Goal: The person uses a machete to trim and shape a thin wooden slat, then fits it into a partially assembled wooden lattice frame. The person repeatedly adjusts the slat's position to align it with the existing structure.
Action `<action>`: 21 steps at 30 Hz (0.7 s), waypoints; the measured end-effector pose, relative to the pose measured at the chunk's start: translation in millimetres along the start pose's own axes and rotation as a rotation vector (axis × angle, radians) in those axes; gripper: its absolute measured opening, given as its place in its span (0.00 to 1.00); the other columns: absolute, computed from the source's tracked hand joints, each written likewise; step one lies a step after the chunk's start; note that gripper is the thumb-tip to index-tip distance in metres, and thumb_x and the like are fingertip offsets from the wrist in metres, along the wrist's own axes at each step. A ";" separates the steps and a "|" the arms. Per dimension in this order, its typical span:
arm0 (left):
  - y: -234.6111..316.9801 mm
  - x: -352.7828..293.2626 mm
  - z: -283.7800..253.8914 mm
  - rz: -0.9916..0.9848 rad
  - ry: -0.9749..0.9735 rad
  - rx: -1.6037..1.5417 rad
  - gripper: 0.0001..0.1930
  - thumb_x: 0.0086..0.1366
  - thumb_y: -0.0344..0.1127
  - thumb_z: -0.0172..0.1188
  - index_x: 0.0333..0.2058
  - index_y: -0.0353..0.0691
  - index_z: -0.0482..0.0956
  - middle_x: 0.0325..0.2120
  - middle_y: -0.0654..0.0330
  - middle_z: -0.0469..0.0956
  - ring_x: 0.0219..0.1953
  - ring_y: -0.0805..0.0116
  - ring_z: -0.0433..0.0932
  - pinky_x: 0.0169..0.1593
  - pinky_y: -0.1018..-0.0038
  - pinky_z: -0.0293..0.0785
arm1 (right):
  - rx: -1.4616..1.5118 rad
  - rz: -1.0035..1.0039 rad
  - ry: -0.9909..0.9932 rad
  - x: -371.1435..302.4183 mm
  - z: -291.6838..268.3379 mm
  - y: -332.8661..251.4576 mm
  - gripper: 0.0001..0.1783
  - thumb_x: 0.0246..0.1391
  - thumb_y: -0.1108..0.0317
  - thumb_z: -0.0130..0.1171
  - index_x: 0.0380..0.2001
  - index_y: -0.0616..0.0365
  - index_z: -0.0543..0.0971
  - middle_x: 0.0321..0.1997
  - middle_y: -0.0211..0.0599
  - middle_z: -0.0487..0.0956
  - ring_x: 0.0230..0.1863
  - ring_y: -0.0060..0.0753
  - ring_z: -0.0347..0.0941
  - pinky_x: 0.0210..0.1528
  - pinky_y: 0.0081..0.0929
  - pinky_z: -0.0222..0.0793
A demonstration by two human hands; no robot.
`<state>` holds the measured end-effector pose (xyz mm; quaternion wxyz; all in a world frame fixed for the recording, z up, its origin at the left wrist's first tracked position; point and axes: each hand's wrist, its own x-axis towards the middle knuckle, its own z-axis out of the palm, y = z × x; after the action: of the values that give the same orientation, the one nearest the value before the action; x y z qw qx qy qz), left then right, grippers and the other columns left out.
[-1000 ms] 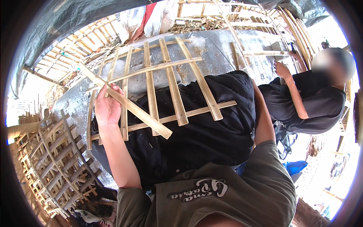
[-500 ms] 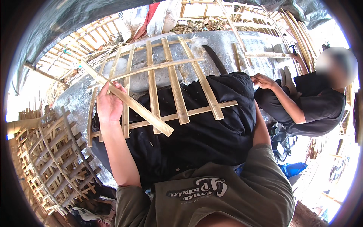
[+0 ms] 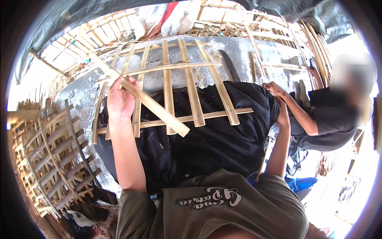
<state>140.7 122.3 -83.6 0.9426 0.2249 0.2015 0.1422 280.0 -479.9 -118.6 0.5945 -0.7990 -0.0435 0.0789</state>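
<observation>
My left hand is closed round a loose bamboo slat, which slants over a bamboo lattice. The lattice, several upright slats joined by thinner crosspieces, lies with its near end across my black-clad lap and its far end over the grey ground. My right hand is beside my right knee, away from the lattice; its fingers are mostly hidden, and whether they hold anything does not show. Just beyond it is a co-worker's hand.
A dark curved blade lies on the grey ground right of the lattice. Stacked bamboo lattices stand at the left. A co-worker in dark clothes sits close on the right. Long bamboo strips lean behind, with white sacks at the back.
My left hand has shifted slightly right with the slat. My right hand has come into view by the knee, where before only its forearm showed.
</observation>
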 end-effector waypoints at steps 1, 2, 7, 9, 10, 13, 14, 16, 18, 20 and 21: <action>-1.2 2.9 -3.6 -0.007 -0.002 -0.002 0.09 0.77 0.34 0.48 0.43 0.34 0.71 0.33 0.55 0.75 0.39 0.63 0.76 0.50 0.61 0.77 | -0.253 -0.099 0.075 -3.7 -9.4 -0.6 0.19 0.62 0.75 0.56 0.56 0.67 0.76 0.46 0.40 0.83 0.44 0.30 0.80 0.48 0.25 0.74; -2.2 5.0 -3.8 -0.019 0.018 -0.042 0.09 0.77 0.34 0.49 0.43 0.32 0.70 0.33 0.54 0.75 0.39 0.62 0.76 0.50 0.61 0.77 | -0.496 -0.206 0.148 -8.1 -11.1 -3.5 0.18 0.63 0.75 0.56 0.55 0.68 0.76 0.46 0.43 0.83 0.44 0.30 0.81 0.48 0.26 0.75; -2.8 -5.0 8.1 0.070 0.151 -0.020 0.09 0.76 0.32 0.47 0.46 0.30 0.68 0.38 0.51 0.74 0.45 0.57 0.78 0.57 0.55 0.78 | -0.882 -0.424 0.499 -24.6 52.4 -113.9 0.14 0.63 0.70 0.59 0.48 0.68 0.79 0.43 0.50 0.85 0.43 0.49 0.84 0.47 0.36 0.78; -4.8 -10.2 19.0 0.125 0.196 0.009 0.09 0.76 0.30 0.46 0.48 0.30 0.67 0.39 0.51 0.74 0.48 0.55 0.78 0.59 0.51 0.77 | -0.852 -0.472 0.420 -28.7 87.6 -155.0 0.14 0.63 0.69 0.60 0.48 0.67 0.80 0.43 0.49 0.85 0.44 0.47 0.85 0.47 0.36 0.78; -5.0 -10.7 21.7 0.148 0.214 0.023 0.09 0.76 0.29 0.46 0.48 0.30 0.66 0.39 0.51 0.74 0.50 0.53 0.78 0.60 0.49 0.76 | -0.814 -0.486 0.359 -29.5 106.8 -172.1 0.14 0.63 0.69 0.61 0.48 0.67 0.80 0.44 0.48 0.85 0.44 0.46 0.85 0.47 0.36 0.79; -6.8 -12.0 21.3 0.196 0.184 0.132 0.12 0.75 0.26 0.44 0.55 0.35 0.61 0.47 0.48 0.76 0.60 0.48 0.74 0.63 0.41 0.72 | -0.679 -0.535 0.061 -30.9 165.0 -212.6 0.15 0.60 0.67 0.66 0.48 0.63 0.81 0.44 0.44 0.86 0.46 0.41 0.85 0.48 0.34 0.80; -6.8 -14.5 24.5 0.209 0.184 0.141 0.13 0.75 0.25 0.44 0.56 0.36 0.60 0.49 0.48 0.77 0.61 0.47 0.73 0.63 0.41 0.72 | -0.677 -0.570 -0.028 -31.8 183.5 -223.1 0.15 0.59 0.68 0.66 0.48 0.61 0.81 0.44 0.44 0.86 0.46 0.41 0.85 0.48 0.34 0.79; -5.6 -19.1 30.2 0.223 0.192 0.219 0.19 0.75 0.25 0.43 0.61 0.41 0.55 0.56 0.47 0.76 0.62 0.45 0.73 0.61 0.40 0.72 | -0.697 -0.658 -0.233 -27.4 211.0 -236.9 0.16 0.58 0.67 0.67 0.48 0.59 0.81 0.44 0.45 0.85 0.44 0.45 0.84 0.47 0.36 0.79; -7.9 -23.4 37.0 0.223 0.180 0.224 0.21 0.75 0.24 0.43 0.63 0.42 0.53 0.57 0.47 0.76 0.61 0.44 0.74 0.60 0.41 0.73 | -0.759 -0.771 -0.330 -22.3 233.5 -242.6 0.18 0.56 0.65 0.69 0.49 0.57 0.80 0.42 0.46 0.84 0.42 0.48 0.82 0.46 0.40 0.78; -8.8 -22.9 37.7 0.205 0.152 0.216 0.23 0.76 0.23 0.42 0.65 0.41 0.51 0.59 0.45 0.74 0.59 0.43 0.77 0.58 0.45 0.78 | -0.858 -0.746 -0.408 -23.4 252.8 -254.5 0.21 0.57 0.60 0.68 0.51 0.56 0.80 0.41 0.44 0.83 0.41 0.50 0.81 0.45 0.43 0.77; -10.5 -23.8 39.4 0.196 0.138 0.206 0.23 0.76 0.23 0.42 0.65 0.41 0.50 0.58 0.45 0.74 0.58 0.43 0.77 0.57 0.46 0.80 | -0.869 -0.776 -0.420 -23.3 261.8 -256.2 0.21 0.57 0.58 0.67 0.51 0.57 0.79 0.41 0.44 0.83 0.41 0.50 0.81 0.45 0.43 0.77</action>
<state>139.2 90.3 -48.8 0.8800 0.3288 0.2565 0.2273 216.8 -162.7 54.8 0.1787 -0.8615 -0.4751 -0.0123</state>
